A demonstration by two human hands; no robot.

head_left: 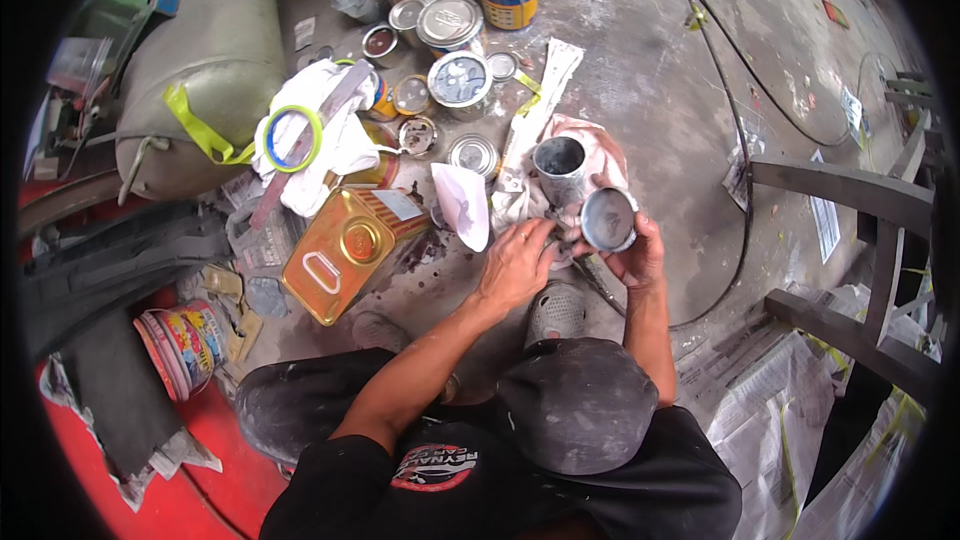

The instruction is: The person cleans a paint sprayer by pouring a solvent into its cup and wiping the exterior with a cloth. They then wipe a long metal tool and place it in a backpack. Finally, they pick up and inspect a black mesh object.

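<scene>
Hands (512,266), cup (608,219) in right (640,258), left fingertips (546,229) unclear

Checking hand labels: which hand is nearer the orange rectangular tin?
Left. The left hand is right of the orange rectangular tin, apart from it; the right hand is farther right.

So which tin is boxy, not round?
The gold tin to the left of the left hand: flat sides, corners, red cap; the paint cans beyond it are round.
</scene>
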